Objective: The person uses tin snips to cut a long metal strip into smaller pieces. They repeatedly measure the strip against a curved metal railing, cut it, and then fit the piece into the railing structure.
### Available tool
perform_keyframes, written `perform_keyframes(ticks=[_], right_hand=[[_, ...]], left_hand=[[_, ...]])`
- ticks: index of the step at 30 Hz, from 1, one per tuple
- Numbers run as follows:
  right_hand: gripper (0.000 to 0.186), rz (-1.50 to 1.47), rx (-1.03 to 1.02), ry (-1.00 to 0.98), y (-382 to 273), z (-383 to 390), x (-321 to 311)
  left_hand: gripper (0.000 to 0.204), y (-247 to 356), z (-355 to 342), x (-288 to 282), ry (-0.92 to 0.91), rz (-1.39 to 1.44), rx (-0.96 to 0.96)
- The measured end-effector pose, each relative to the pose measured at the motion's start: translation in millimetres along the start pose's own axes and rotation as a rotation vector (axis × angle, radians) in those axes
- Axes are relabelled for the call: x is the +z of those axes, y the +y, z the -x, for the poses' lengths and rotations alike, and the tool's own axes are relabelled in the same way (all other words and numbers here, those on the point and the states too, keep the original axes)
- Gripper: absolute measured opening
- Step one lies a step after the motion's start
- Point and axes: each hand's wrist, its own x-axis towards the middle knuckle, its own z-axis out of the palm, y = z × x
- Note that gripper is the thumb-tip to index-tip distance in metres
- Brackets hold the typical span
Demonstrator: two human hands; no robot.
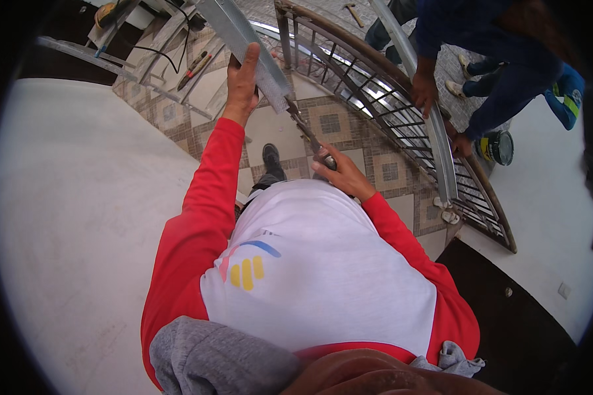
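1. In our left hand (242, 85) we see a pale grey metal channel (237, 26), gripped firmly with the fingers wrapped round it and the thumb lying along its face; it slants away from that hand, up and to its left

2. Just below and right of the left hand, the channel's near end meets the tip of a dark hand tool (304, 128); whether the tool bites into the metal, we cannot tell

3. Our right hand (344, 172) is closed round the tool's handles, nearer our body than the left hand

4. Between our hands and lower down, we see a dark shoe (271, 158) on the floor

5. Left of the left hand, slim tools with red parts (192, 74) lie on the floor

6. Right of both hands curves a brown-topped railing (375, 58)

7. Farther right of our right hand, a co-worker's hand (424, 93) touches a second channel (443, 158), with a dark bucket (503, 147) beyond it
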Motion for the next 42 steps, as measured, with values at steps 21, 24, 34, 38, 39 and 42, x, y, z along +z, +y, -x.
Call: perform_keyframes(ticks=[21, 24, 34, 38, 39, 42], right_hand=[[0.064, 0.075, -0.077, 0.035, 11.5, -13.1, 5.9], [0.067, 0.035, -0.035, -0.01, 7.7, -15.5, 5.2], [0.063, 0.058, -0.12, 0.073, 8.7, -21.3, 12.8], [0.055, 0.163, -0.198, 0.186, 16.5, -22.5, 22.7], [0.054, 0.155, -0.188, 0.197, 17.7, -23.3, 24.2], [0.048, 0.126, -0.155, 0.198, 17.3, -24.6, 25.2]], left_hand=[[0.084, 3.4, 1.1, -2.2, -0.034, -0.092, -0.003], [0.083, 8.1, 3.9, 0.1, -0.011, -0.033, -0.023], [0.081, 12.0, 4.4, 0.1, 0.012, 0.016, 0.033], [0.08, 10.0, 5.2, -1.3, 0.016, 0.026, 0.041], [0.08, 9.8, 5.6, -1.1, 0.013, 0.028, 0.045], [0.081, 11.0, 6.7, -0.3, -0.013, 0.052, 0.034]])
